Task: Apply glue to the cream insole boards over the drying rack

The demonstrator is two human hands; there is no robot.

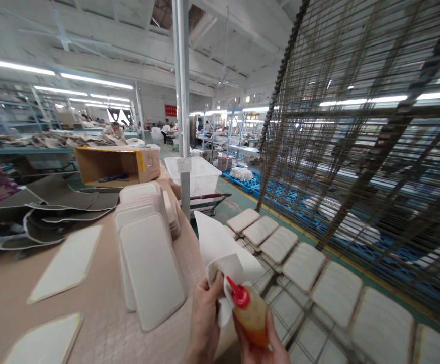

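Observation:
My left hand (204,316) is closed, thumb on top, on a thin white sheet (220,241) that bends and curls over at its near end. In my right hand (263,346) is a squeeze bottle (254,316) holding amber liquid, tilted so that its red nozzle points up and left. The nozzle tip lies close to the curled part of the sheet; whether they touch I cannot tell. Left of my hands, a stack of pale rounded panels (151,270) leans on the brown-covered table (106,318).
Two more pale panels (68,260) lie flat at left, near dark grey sheets (72,194) and a cardboard box (117,167). On the right, several pale panels (305,265) rest on a wire rack (296,323). Tall wire racks (356,126) and a post (184,126) stand beyond.

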